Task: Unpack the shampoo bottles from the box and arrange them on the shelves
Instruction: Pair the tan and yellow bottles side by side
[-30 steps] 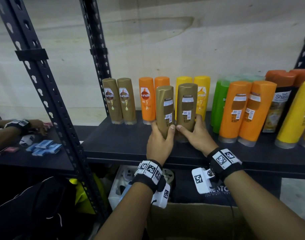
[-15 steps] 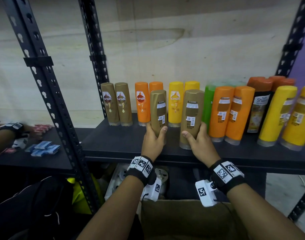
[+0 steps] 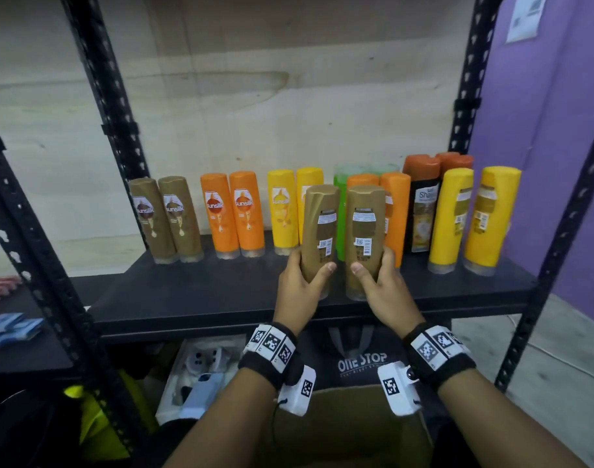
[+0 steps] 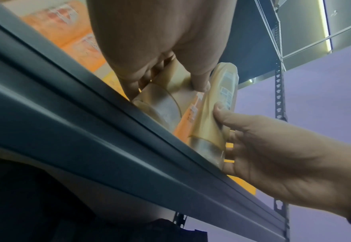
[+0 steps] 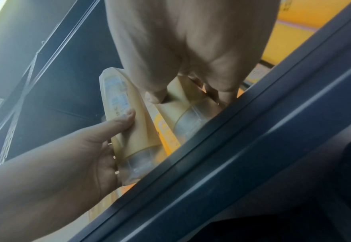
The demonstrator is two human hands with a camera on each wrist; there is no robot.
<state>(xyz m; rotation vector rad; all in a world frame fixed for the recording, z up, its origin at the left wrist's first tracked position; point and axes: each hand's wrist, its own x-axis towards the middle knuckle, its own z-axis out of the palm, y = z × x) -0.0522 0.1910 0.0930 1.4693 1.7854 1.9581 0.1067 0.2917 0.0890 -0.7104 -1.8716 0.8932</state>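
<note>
Two brown shampoo bottles stand cap-down near the front of the black shelf (image 3: 194, 298), back labels toward me. My left hand (image 3: 300, 285) grips the left brown bottle (image 3: 319, 231) low on its body, thumb across the front. My right hand (image 3: 380, 282) grips the right brown bottle (image 3: 364, 231) the same way. In the left wrist view the left brown bottle (image 4: 170, 98) sits at the shelf edge (image 4: 108, 139); the right wrist view shows the right brown bottle (image 5: 182, 98) under my thumb. Behind stand rows of brown (image 3: 167, 221), orange (image 3: 233, 214) and yellow bottles (image 3: 283, 211).
To the right stand a green bottle (image 3: 341, 170), more orange bottles (image 3: 395, 211), dark bottles (image 3: 422, 211) and big yellow ones (image 3: 474, 217). An open cardboard box (image 3: 349, 430) sits below me. Black uprights (image 3: 113, 106) frame the bay. The shelf's front left is bare.
Both hands have carried the two brown bottles rightward along the shelf, from in front of the orange and yellow rows to in front of the green and orange ones. The head view also panned right.
</note>
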